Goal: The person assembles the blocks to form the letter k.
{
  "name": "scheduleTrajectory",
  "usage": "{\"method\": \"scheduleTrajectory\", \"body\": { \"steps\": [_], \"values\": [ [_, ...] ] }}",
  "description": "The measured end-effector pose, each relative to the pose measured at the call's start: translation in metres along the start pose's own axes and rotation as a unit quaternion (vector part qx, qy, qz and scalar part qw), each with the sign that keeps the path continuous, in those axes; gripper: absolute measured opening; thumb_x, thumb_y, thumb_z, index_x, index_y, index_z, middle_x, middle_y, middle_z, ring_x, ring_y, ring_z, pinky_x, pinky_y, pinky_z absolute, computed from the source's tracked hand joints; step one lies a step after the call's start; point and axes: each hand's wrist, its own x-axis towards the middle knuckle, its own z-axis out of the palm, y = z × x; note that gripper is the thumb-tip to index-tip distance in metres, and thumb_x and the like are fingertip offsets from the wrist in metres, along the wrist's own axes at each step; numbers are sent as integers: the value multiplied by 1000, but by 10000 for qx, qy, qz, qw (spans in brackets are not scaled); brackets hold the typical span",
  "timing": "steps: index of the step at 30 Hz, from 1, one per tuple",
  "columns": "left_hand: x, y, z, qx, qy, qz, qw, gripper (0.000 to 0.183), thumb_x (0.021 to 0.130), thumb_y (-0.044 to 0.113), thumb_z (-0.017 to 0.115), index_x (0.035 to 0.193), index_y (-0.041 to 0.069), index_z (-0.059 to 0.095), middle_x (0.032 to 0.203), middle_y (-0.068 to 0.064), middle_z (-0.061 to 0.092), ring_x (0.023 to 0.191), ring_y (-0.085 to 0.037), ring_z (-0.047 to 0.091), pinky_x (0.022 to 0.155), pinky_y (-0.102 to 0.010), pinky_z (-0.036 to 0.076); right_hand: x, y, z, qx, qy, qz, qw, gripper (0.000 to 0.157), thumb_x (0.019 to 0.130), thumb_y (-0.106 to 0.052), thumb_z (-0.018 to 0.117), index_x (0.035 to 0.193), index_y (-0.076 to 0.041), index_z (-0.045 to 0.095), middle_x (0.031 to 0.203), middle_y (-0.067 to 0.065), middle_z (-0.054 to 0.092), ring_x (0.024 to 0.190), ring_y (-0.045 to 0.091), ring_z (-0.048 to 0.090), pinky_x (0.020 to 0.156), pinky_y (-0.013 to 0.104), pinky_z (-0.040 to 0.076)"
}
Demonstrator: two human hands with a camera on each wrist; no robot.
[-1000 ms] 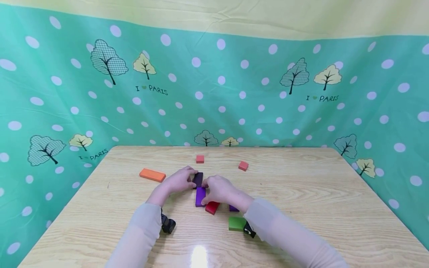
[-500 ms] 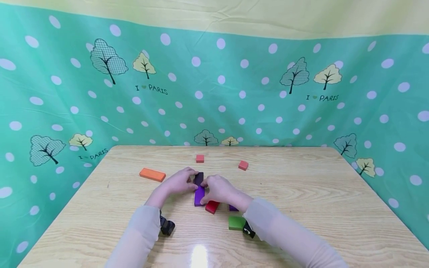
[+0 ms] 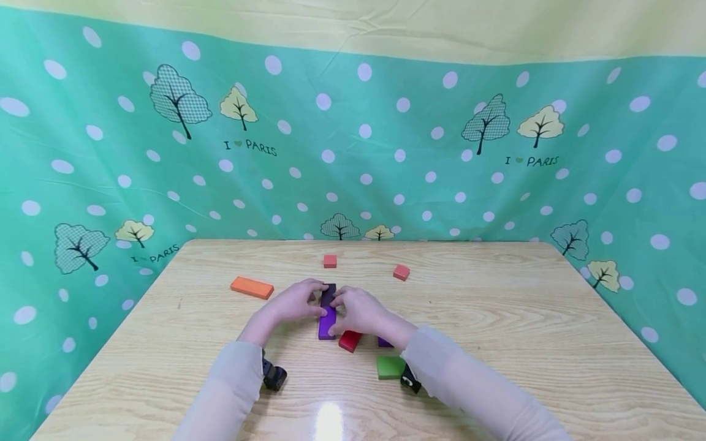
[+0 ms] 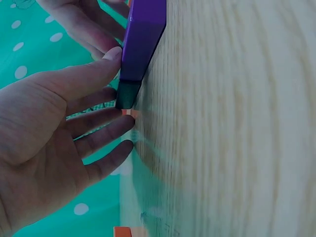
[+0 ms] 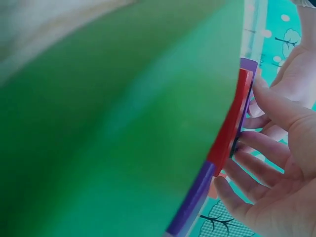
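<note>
A black block (image 3: 331, 288) and a purple block (image 3: 327, 324) lie end to end on the table, forming a straight row. My left hand (image 3: 295, 302) is at the row's left side; its thumb touches the purple block close to the join, and its index fingertip reaches the black one. On the opposite side, my right hand (image 3: 361, 311) has its thumb against the near part of the purple block and its fingertips beside the black block. In the left wrist view the left fingers (image 4: 106, 136) are spread and fairly straight. Relaxed right fingers (image 5: 249, 180) show in the right wrist view.
Just under the right hand lie a red block (image 3: 350, 341), another purple block (image 3: 385, 342), partly hidden, and a green block (image 3: 390, 367). An orange block (image 3: 252, 287) lies to the left. Two small red blocks (image 3: 330, 261) sit farther back. A patterned curtain (image 3: 353, 147) hangs behind the table.
The purple block has shifted slightly left and now lines up with the black one. My left thumb has slid from the black block down to the purple one. The right hand has barely moved.
</note>
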Motion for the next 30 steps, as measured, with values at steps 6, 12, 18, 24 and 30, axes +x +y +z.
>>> {"method": "scheduleTrajectory", "body": {
  "steps": [6,12,18,24,30],
  "values": [
    [-1,-1,1,136,7,26,9999,58,78,23,70,129,4,50,129,-12,50,107,-27,55,92,-41,46,-1,1,0,185,15,20,9998,47,71,-32,77,109,-7,66,126,7,56,118,26,50,100,36,40],
    [-4,-1,2,307,7,-22,9995,58,79,25,70,130,6,49,137,-12,43,111,-29,54,97,-43,43,-1,0,1,112,53,35,9999,47,69,-33,77,108,-9,67,123,6,58,116,25,51,100,35,41],
    [-9,2,2,358,45,-23,9993,57,79,25,70,129,5,50,136,-10,44,111,-28,54,96,-42,44,-2,-2,2,65,60,43,10000,47,68,-35,78,107,-10,68,122,5,59,116,25,51,99,35,41],
    [-14,2,3,335,87,70,9994,57,79,24,70,128,4,50,134,-10,46,108,-27,55,94,-41,45,-5,-5,3,16,50,88,9999,48,67,-37,78,106,-11,69,121,4,60,114,25,53,97,34,43],
    [-20,-1,5,310,140,127,9993,57,78,25,70,127,3,51,135,-13,45,109,-29,55,96,-43,44,-9,-9,6,63,93,77,9999,47,66,-37,79,104,-11,69,120,4,61,112,24,54,95,34,44]
  ]
}}
